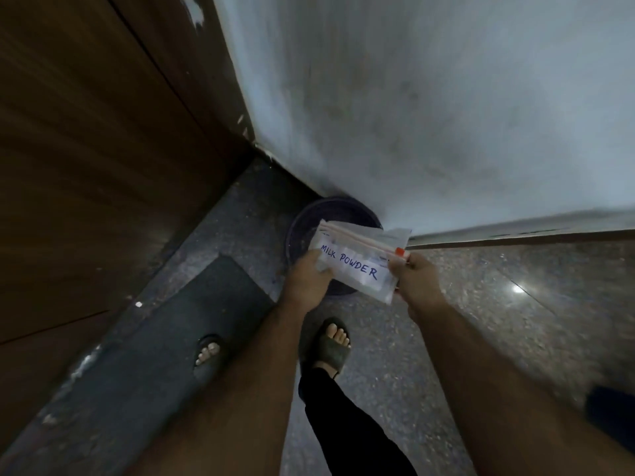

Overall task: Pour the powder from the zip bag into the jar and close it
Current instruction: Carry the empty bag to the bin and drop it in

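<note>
Zip bag [357, 261] is up in both hands over the floor, held flat and roughly level with the label facing the camera, likely so nothing shifts toward the seal and the text can be checked. Left hand [309, 281] has fingers closed around the bag's left end, thumb on top near the label. Right hand [414, 278] pinches the opposite end just below the red slider tab [399, 251], fingers curled tight; looks like setup for pulling the zip open, but that's a guess. Seal strip runs along the far edge, away from both palms, appears closed. Handwritten label reads "MILK POWDER" in blue ink on white. No brand text legible. Dark round bucket [302, 221] sits on the floor just beyond the fingers, partly hidden by the bag. No jar in view, so pouring hasn't begun.
</note>
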### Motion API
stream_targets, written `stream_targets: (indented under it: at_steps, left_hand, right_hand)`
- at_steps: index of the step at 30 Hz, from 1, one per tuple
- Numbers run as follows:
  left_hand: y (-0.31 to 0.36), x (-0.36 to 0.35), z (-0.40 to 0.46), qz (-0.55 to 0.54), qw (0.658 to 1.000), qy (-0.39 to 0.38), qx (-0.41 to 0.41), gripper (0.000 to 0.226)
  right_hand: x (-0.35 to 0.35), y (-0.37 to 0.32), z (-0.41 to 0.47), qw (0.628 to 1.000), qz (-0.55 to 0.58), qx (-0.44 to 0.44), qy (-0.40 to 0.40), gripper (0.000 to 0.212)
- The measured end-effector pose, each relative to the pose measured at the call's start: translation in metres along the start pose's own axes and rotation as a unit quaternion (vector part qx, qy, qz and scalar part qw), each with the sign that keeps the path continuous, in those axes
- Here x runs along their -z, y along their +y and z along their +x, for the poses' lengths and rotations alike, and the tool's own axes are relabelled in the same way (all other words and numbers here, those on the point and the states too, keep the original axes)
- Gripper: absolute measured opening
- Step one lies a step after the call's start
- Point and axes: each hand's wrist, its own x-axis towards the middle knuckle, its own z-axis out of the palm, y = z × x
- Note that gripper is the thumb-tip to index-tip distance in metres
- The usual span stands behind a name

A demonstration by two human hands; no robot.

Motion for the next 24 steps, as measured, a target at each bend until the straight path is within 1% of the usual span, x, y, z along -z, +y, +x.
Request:
stream_targets:
  at_steps: [3, 5, 7, 9, 12, 15, 18, 22, 24]
  left_hand:
    - [-0.013, -0.022, 0.024, 0.022, 0.999, -0.031, -0.008, 0.05]
    - [-0.019, -0.032, 0.039, 0.035, 0.998, -0.043, -0.009, 0.048]
    - [-0.026, -0.04, 0.051, 0.054, 0.997, -0.049, -0.004, 0.049]
    - [-0.034, -0.041, 0.059, 0.069, 0.996, -0.049, -0.01, 0.055]
    - [-0.042, -0.033, 0.06, 0.098, 0.994, -0.039, -0.02, 0.059]
    - [-0.04, -0.018, 0.042, 0.114, 0.993, -0.022, -0.032, 0.058]
    - [-0.026, 0.009, 0.008, 0.148, 0.988, -0.01, -0.049, 0.06]
    - [0.01, 0.065, -0.057, 0.176, 0.982, 0.02, -0.063, 0.059]
    - [0.031, 0.101, -0.098, 0.185, 0.98, 0.042, -0.066, 0.059]
  right_hand:
    - [-0.021, 0.019, 0.026, 0.999, -0.044, -0.004, -0.01, 0.024]
    - [-0.032, 0.028, 0.042, 0.997, -0.073, -0.008, -0.016, 0.025]
    - [-0.041, 0.036, 0.059, 0.996, -0.088, -0.017, -0.02, 0.022]
    - [-0.044, 0.039, 0.068, 0.994, -0.109, -0.024, -0.008, 0.011]
    - [-0.04, 0.038, 0.069, 0.976, -0.218, 0.017, 0.013, 0.026]
    - [-0.036, 0.026, 0.05, 0.951, -0.305, 0.042, -0.021, 0.033]
    - [-0.038, 0.005, 0.018, 0.929, -0.356, 0.074, -0.062, 0.038]
    - [-0.049, -0.055, -0.052, 0.9, -0.396, 0.142, -0.113, 0.046]
    - [-0.057, -0.097, -0.096, 0.878, -0.415, 0.189, -0.148, 0.047]
